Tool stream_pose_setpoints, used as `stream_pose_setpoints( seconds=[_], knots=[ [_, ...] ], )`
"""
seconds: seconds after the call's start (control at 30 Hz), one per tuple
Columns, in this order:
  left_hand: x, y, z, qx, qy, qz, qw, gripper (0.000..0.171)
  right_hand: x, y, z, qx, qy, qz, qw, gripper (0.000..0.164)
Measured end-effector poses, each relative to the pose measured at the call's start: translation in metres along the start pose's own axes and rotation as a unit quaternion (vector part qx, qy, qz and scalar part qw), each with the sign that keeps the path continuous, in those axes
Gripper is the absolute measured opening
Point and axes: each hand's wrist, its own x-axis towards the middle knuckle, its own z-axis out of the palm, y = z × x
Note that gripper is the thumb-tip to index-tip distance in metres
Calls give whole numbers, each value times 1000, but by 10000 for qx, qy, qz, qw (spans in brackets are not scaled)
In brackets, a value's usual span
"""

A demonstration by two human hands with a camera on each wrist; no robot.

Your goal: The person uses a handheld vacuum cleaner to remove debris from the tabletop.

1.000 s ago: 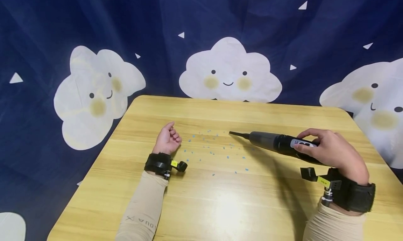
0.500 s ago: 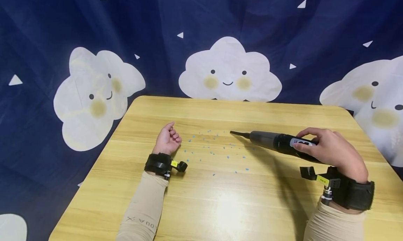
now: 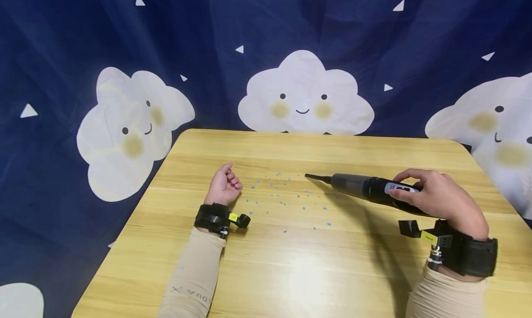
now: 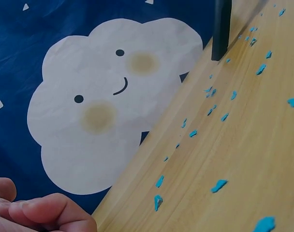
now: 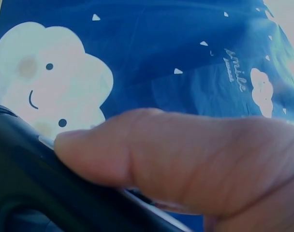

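My right hand (image 3: 442, 195) grips a black handheld vacuum cleaner (image 3: 374, 189) by its handle, thumb along the labelled top. In the right wrist view the thumb (image 5: 103, 150) presses on the dark handle. The narrow nozzle (image 3: 317, 177) points left, its tip close over the table at the right edge of a scatter of small blue scraps (image 3: 304, 208). From the left wrist, the nozzle tip (image 4: 220, 48) shows close to several scraps (image 4: 218, 185). My left hand (image 3: 224, 186) lies on the table left of the scraps, palm turned up and fingers loosely curled around nothing.
The light wooden table (image 3: 266, 272) has rounded far corners. Behind it hangs a navy curtain (image 3: 208, 22) printed with smiling white clouds. Black camera straps (image 3: 469, 253) sit on both wrists, and the vacuum casts a long shadow toward the near edge.
The head view has shifted slightly. Both hands and the vacuum cleaner hold almost the same places over the table, and the blue scraps look unmoved.
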Motion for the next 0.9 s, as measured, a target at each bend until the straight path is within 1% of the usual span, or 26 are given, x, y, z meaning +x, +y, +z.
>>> stream_pose_setpoints(
  seconds=[0.37,0.67,0.9],
  knots=[
    [0,0,0,23,-33,38,10000,31,0,4,0,8,107,-129,9999,44],
    [-2,0,1,9,-13,18,10000,32,1,3,1,-27,211,-209,9996,45],
    [-1,0,1,12,-57,22,10000,32,2,0,1,0,190,-234,9995,46]
  ],
)
